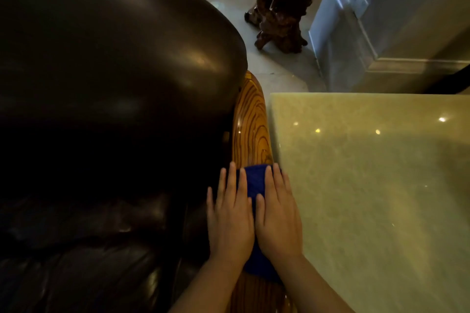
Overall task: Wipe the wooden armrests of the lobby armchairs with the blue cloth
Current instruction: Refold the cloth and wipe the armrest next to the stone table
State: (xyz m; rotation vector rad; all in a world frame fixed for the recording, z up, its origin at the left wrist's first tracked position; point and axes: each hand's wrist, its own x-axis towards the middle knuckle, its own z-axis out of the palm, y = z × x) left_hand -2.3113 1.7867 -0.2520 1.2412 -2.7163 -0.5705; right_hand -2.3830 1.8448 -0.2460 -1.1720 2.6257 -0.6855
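Observation:
A glossy wooden armrest (250,122) with dark grain rings runs along the right side of a dark leather armchair (106,89). The blue cloth (255,183) lies flat across the armrest near its middle. My left hand (230,218) and my right hand (277,216) press side by side on top of the cloth, palms down, fingers stretched forward. Most of the cloth is hidden under the hands; a strip shows between them and behind the wrists.
A pale polished stone table top (368,185) sits tight against the armrest's right side. A carved dark wooden root stand (281,7) rests on the tiled floor beyond. A white wall base (356,40) rises at the upper right.

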